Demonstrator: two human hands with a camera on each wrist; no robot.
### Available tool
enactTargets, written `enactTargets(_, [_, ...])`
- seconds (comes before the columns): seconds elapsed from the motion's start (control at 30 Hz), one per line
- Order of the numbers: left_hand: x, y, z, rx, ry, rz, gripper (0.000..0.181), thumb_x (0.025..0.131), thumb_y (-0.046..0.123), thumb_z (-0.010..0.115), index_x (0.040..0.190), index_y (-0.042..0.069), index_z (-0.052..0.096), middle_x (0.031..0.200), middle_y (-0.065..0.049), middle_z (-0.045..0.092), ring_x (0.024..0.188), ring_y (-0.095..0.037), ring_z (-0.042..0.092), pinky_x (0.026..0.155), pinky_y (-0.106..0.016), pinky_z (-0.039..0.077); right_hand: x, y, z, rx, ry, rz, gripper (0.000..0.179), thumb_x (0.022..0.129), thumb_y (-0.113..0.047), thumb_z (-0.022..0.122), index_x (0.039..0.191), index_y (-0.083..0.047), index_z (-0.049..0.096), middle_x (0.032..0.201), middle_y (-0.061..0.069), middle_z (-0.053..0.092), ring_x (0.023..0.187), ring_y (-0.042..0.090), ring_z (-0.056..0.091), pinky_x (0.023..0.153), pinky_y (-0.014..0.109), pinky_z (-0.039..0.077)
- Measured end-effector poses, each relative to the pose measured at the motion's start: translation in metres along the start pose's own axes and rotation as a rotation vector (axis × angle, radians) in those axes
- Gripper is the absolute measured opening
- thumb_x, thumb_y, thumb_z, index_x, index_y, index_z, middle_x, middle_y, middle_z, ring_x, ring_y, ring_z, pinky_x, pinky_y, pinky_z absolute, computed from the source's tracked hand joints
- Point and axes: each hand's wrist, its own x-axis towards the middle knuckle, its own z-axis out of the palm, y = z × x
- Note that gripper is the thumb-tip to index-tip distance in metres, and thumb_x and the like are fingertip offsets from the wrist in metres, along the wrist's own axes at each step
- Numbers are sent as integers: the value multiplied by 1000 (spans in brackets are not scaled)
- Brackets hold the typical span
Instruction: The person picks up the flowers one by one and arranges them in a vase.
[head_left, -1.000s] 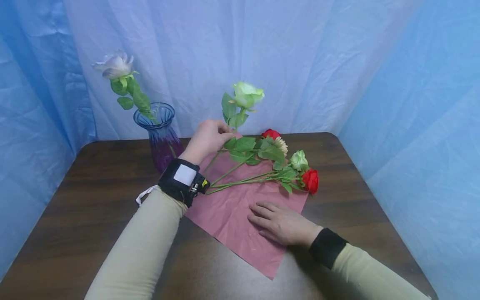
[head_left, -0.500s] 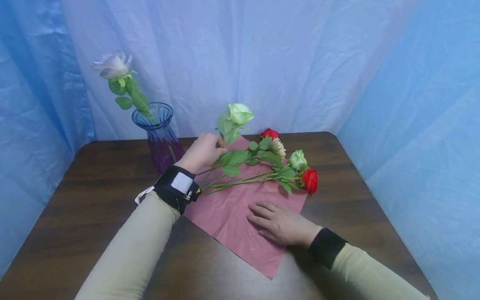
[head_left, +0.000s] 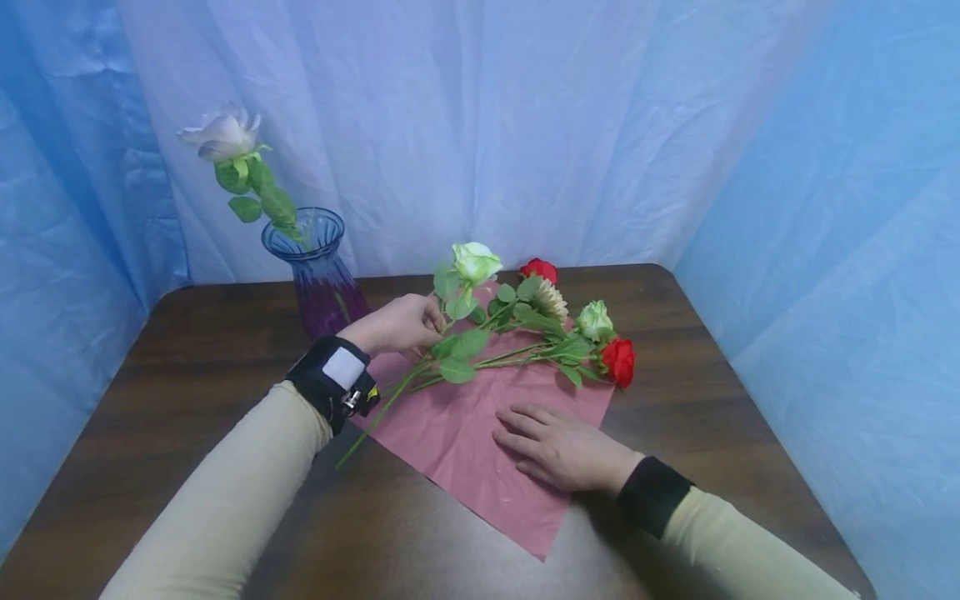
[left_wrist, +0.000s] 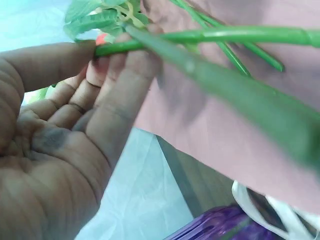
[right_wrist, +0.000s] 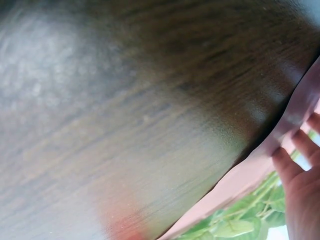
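Observation:
My left hand (head_left: 408, 323) pinches the green stem (left_wrist: 215, 35) of a pale green-white rose (head_left: 476, 262) between thumb and fingers. The rose leans over the pink wrapping paper (head_left: 480, 450), its stem end slanting past the paper's near-left edge. With fingers straight, my right hand (head_left: 566, 446) rests flat on the paper. Several flowers lie on it to the right: a red rose (head_left: 619, 362) at its edge, a small pale green rose (head_left: 596, 320), a cream flower (head_left: 550, 302) and another red rose (head_left: 538, 269) farther back. Their stems converge toward my left hand.
A blue-purple glass vase (head_left: 324, 275) stands behind my left wrist, holding a white rose (head_left: 223, 136). The dark wooden table (head_left: 150, 433) ends at pale blue curtains (head_left: 585, 125) behind and at both sides.
My left hand has come down and toward me with the pale green-white rose, lowering it over the paper beside the other stems. My right hand has stayed in place.

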Motion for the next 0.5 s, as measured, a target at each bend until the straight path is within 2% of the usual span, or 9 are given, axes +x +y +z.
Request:
enactTargets(0.07, [3,0,2,50,-6,22,21,99,7,62,116,-4,62,109,-17,65,75,-21,71,66,-32,60,0,0,0,-6,1,-2,58,102,-40,61,153,-17,48,158,9,46,146,30,41,115,45,40])
enactTargets(0.13, [5,1,4,148,16,54,15,97,7,64,109,-2,64,102,-13,67,73,-20,69,68,-32,58,0,0,0,-13,6,-7,58,101,-39,61,153,-17,49,157,10,46,146,30,41,114,45,40])
enactTargets(0.2, [7,2,6,241,45,87,10,96,5,65,105,0,66,101,-11,69,78,-20,68,75,-34,57,0,0,1,-20,15,-14,57,101,-39,62,153,-17,50,157,10,47,145,30,42,114,45,41])
enactTargets(0.3, [8,4,8,302,83,103,16,96,1,58,108,2,68,108,-10,70,95,-23,66,88,-37,52,0,1,2,-30,27,-23,56,102,-38,62,152,-16,50,156,10,47,144,31,43,114,46,41])
enactTargets(0.4, [7,7,10,270,85,91,28,96,-4,48,118,2,66,116,-11,69,109,-26,64,95,-40,51,0,1,3,-37,30,-28,56,102,-38,61,152,-16,50,156,11,47,144,31,43,114,46,41])
enactTargets(0.5, [5,9,10,197,71,75,36,96,-9,44,126,2,61,118,-12,67,113,-27,63,94,-41,51,-1,1,3,-25,23,-18,57,102,-38,62,152,-17,50,157,10,46,145,31,42,114,46,41])
